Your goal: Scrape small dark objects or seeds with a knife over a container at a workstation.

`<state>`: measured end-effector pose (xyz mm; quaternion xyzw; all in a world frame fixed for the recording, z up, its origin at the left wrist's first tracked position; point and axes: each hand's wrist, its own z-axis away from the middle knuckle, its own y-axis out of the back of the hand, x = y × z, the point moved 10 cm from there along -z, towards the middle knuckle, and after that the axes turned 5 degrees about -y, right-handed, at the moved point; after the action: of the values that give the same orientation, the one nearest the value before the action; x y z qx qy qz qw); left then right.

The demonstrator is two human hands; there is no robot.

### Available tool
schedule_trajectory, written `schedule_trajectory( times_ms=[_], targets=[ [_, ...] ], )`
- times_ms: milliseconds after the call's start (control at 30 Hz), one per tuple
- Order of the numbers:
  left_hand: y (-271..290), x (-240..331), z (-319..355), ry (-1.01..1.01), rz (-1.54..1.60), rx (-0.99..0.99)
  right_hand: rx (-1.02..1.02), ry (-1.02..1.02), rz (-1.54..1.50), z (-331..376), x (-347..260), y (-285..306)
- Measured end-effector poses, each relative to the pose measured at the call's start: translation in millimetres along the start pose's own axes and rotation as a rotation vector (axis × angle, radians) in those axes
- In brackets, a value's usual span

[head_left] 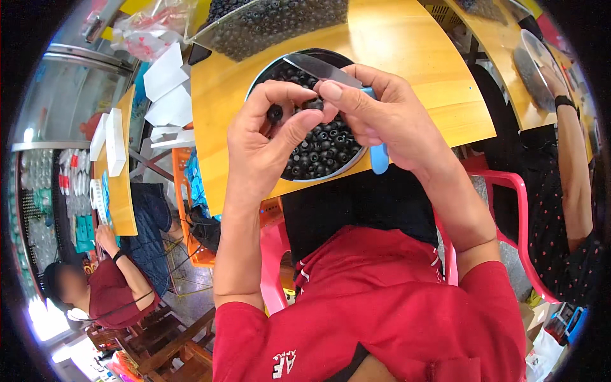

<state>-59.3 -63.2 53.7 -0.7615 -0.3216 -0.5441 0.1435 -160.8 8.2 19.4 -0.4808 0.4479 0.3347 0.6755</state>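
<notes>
My left hand (254, 137) pinches a small dark round piece (312, 104) between thumb and index finger. Another black piece (274, 114) sits in its curled fingers. In my right hand (398, 118) is a knife with a blue handle (380, 159), its metal blade (321, 69) pointing up and left. The right thumb lies along the knife close to the pinched piece, and the two hands meet there. Below both hands stands a round, pale-rimmed bowl (318, 179) full of small black ring-like pieces (321, 149). My hands hide part of it.
A clear bin (232, 41) of similar black pieces stands at the far side of the yellow table (433, 83). At right, another person's arm (573, 165) reaches to a round container (533, 70). A seated person (121, 286) works at the left. A pink chair (523, 223) is beside me.
</notes>
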Motion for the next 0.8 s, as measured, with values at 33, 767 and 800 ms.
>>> schedule_trajectory(
  times_ms=[33,767,800],
  targets=[
    [-2,5,0,-0.052,0.034,0.023,-0.037,-0.012,-0.055,0,3,-4],
    [3,-27,19,0.065,0.543,0.180,-0.064,-0.018,-0.082,1,3,-13],
    [4,-28,19,0.066,0.543,0.180,-0.064,-0.018,-0.082,1,4,-12]
  ],
)
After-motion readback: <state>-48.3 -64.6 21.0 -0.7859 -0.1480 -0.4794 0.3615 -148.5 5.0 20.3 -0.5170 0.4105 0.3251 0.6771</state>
